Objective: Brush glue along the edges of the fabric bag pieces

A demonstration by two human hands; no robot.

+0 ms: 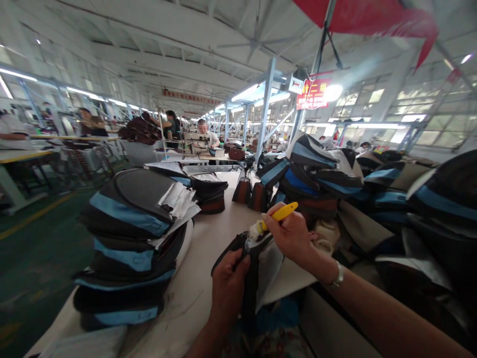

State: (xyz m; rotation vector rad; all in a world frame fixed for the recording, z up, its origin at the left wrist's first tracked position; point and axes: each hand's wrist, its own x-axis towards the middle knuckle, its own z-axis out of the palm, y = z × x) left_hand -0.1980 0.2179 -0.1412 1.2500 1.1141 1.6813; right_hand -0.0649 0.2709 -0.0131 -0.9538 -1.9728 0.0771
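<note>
My right hand (292, 237) is closed around a brush with a yellow handle (286, 211). Its pale, clotted bristles touch the upper edge of a black fabric bag piece (252, 286). Closed on that same piece is my left hand (228, 278), with the thumb near the bristles. White lining shows on the right side of the piece. Just behind my right hand sits a cream-coloured round container (328, 236), partly covered by the wrist.
A stack of black and blue bag pieces (128, 248) stands on the pale table (197, 263) at left. More bag pieces (316, 169) are heaped at right. Two small black and brown pieces (244, 191) stand at the back. Beyond, a person (212, 139) sits behind a sewing machine.
</note>
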